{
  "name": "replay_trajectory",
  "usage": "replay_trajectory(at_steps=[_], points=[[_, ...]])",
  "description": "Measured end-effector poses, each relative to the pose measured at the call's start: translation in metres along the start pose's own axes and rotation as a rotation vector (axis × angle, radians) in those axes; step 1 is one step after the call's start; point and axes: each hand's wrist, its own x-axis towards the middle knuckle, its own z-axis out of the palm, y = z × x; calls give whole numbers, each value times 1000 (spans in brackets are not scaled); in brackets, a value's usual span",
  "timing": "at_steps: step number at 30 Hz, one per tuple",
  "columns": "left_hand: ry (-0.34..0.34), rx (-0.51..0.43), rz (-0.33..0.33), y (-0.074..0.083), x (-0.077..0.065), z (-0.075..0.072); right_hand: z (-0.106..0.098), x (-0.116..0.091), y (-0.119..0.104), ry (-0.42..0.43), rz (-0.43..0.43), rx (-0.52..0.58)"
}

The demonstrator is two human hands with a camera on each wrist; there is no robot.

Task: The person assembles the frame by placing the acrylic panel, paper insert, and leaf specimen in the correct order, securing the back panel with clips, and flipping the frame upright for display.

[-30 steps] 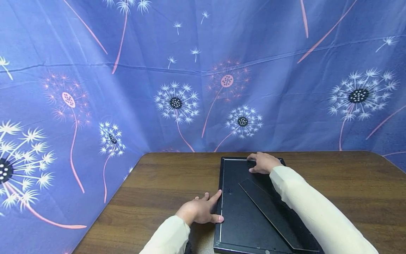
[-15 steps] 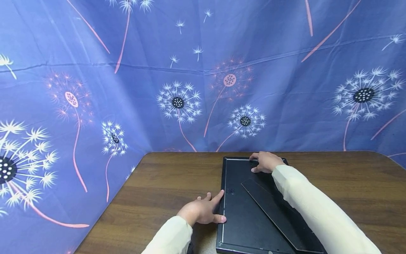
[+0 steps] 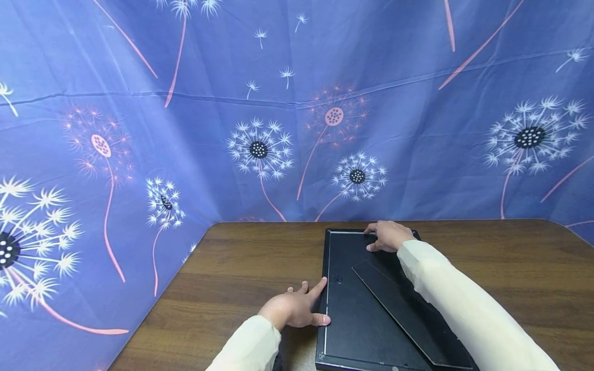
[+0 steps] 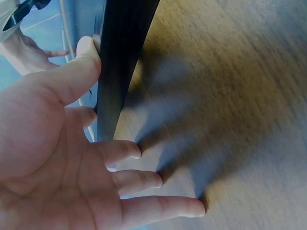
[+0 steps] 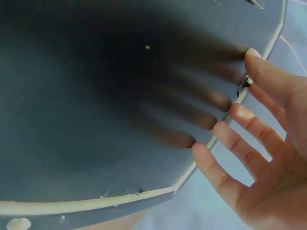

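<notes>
A black picture frame (image 3: pixel 345 309) lies face down on the table, its back panel upward. The stand leg (image 3: pixel 410 319) slants across that panel. At the frame's left side is my left hand (image 3: pixel 294 308), thumb and index finger touching the edge. In the left wrist view, the left hand (image 4: pixel 62 148) has its other fingers extended onto the wood beside the black frame edge (image 4: pixel 122 62). My right hand (image 3: pixel 392 237) rests at the far edge. Its spread fingertips touch the panel's border in the right wrist view, near a small metal hanger (image 5: pixel 243 84).
The brown wooden table (image 3: pixel 223 288) extends to both sides of the frame. A blue cloth (image 3: pixel 204 154) with dandelion prints hangs behind the table and along its left side.
</notes>
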Motion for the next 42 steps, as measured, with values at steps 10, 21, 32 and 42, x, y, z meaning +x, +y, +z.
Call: replay_trajectory(at_steps=[10,21,32,42], points=[[-10,-1,8,1,0,-1,0,1,1,-7,3,-12],[-19,11,15,1,1,-1,-4,-2,-5,-15,-16,-43],[-20,1,11,0,-1,-3,4,-9,-4,109,-88,-43],[-21,1,20,1,0,-1,3,-11,0,107,-122,-79]])
